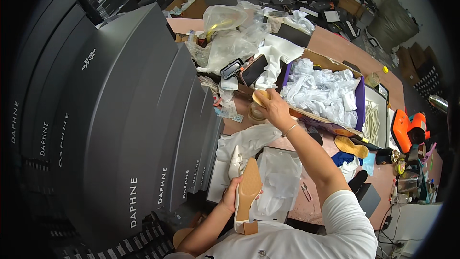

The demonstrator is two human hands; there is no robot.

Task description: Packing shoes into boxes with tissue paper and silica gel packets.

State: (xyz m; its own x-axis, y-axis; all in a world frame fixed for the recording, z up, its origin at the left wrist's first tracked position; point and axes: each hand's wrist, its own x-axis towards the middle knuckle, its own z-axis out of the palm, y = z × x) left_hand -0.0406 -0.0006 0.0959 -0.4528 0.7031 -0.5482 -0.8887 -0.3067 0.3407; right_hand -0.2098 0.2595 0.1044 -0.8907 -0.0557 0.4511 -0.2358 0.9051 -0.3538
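My left hand (230,193) grips a pale block-heeled shoe (247,195) turned sole up, its tan sole facing me, close to my chest. A second white shoe (235,162) lies just beyond it on white paper. My right hand (273,107) reaches forward over the table and holds a small round tan object (260,97), directly above a clear round jar (256,112). A bracelet sits on that wrist.
Tall stacks of dark grey shoe boxes (120,115) fill the left side. An open box (275,177) with white wrapping paper lies below my right forearm. A cardboard box of crumpled white tissue (323,91), plastic bags (230,38), a phone (253,70), a tan insole (351,147) and an orange tool (407,127) crowd the table.
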